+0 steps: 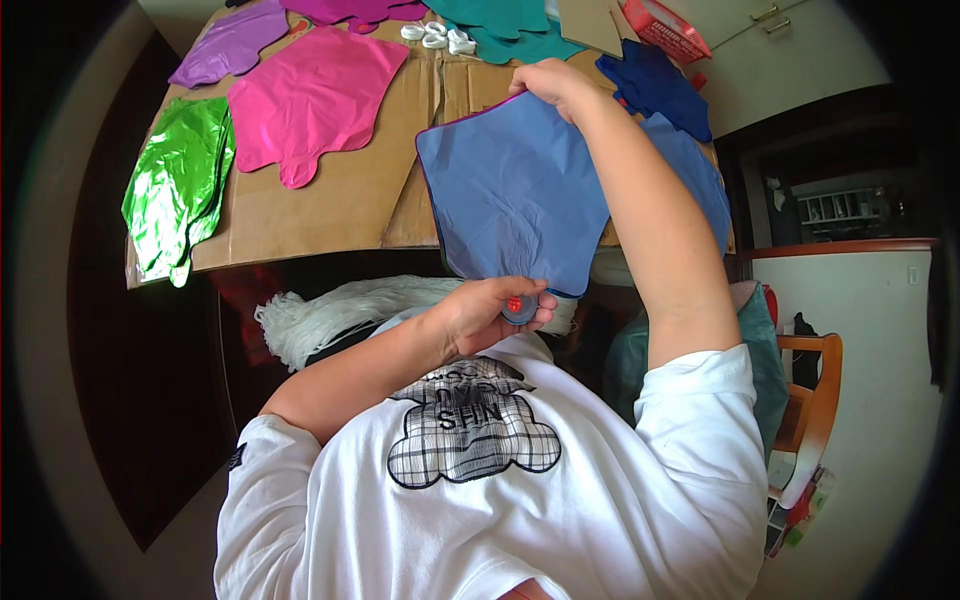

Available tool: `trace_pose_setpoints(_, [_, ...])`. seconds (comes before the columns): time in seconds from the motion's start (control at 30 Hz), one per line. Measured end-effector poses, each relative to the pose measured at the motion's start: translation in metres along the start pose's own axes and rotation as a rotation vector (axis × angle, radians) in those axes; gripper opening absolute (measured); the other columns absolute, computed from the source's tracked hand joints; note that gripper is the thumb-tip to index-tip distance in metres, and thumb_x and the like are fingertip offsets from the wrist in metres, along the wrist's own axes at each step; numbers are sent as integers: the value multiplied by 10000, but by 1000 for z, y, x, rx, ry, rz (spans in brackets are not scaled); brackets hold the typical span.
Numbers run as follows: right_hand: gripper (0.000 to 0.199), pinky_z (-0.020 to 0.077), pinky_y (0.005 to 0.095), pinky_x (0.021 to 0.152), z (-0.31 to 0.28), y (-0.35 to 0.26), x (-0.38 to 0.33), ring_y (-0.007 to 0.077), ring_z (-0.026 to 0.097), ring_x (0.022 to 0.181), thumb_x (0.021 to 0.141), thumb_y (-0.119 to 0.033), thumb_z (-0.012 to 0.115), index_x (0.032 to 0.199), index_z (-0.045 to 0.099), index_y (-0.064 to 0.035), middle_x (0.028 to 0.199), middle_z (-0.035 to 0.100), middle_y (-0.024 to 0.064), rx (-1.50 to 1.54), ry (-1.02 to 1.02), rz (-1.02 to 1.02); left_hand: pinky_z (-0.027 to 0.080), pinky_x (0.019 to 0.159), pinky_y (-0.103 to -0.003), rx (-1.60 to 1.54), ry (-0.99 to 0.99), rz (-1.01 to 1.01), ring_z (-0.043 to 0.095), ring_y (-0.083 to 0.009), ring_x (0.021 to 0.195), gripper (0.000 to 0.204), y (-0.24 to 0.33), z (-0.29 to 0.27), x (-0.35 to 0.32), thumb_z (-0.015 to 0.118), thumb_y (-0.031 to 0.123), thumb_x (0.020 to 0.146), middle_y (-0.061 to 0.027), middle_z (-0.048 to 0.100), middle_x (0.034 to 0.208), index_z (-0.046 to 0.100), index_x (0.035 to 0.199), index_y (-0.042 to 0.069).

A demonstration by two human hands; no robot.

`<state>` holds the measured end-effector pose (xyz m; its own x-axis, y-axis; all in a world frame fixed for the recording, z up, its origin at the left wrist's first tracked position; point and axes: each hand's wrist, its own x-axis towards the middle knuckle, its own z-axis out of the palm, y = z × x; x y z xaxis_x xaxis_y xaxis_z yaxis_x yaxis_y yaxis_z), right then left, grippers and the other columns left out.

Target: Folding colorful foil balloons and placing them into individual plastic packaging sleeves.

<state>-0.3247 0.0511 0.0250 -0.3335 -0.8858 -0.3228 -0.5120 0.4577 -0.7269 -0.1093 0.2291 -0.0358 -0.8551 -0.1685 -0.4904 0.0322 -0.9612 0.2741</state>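
Nearest: the person's white cloth shirt (470, 530). A flat, blue, thin-film sheet (510, 185) spans both hands at the surface's (390, 205) near edge — right hand (560, 85) gripping its upper edge; left hand (485, 315), at its lower edge, holding a round grey red-centred disc (521, 316).

Blue sheet (515, 190): smooth, satiny film, lightly creased. Green sheets (175, 185): glossy metallic foil. Table covering (350, 205): matt cardboard.

Two hands (487, 313), one basket (668, 32)
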Motion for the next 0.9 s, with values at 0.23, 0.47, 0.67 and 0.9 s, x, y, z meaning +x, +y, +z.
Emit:
trace_pose_setpoints(0.23, [197, 528, 322, 668, -32, 10, -6, 161, 620, 754, 811, -72, 640, 994, 651, -2, 852, 648, 84, 371, -292, 140, 490, 841, -332, 34, 56, -15, 550, -147, 749, 137, 3, 2, -2, 560, 156, 945, -45, 600, 830, 593, 921, 25])
trace_pose_setpoints(0.47, [189, 514, 266, 685, -35, 2, -24, 130, 618, 750, 807, 24, 601, 981, 665, -16, 858, 653, 67, 125, -163, -150, 476, 865, -324, 100, -88, -2, 537, -125, 731, 192, 10, 8, -20, 540, 174, 963, -19, 577, 789, 596, 834, 44])
trace_pose_setpoints(0.67, [231, 503, 258, 636, -22, 27, -12, 139, 606, 705, 761, 60, 588, 963, 683, 1, 815, 649, 86, -27, -58, -156, 503, 899, -378, -26, -36, -50, 604, -193, 784, 189, 3, -17, -11, 542, 128, 956, -84, 625, 863, 623, 925, -40])
trace_pose_setpoints(0.9, [235, 517, 244, 667, -19, 32, -11, 107, 609, 744, 811, 64, 569, 1015, 669, 5, 872, 650, 73, -48, -110, -168, 462, 977, -413, -127, -255, -74, 631, -282, 986, 393, 14, -36, -14, 644, 212, 882, -183, 619, 1103, 542, 1131, -75])
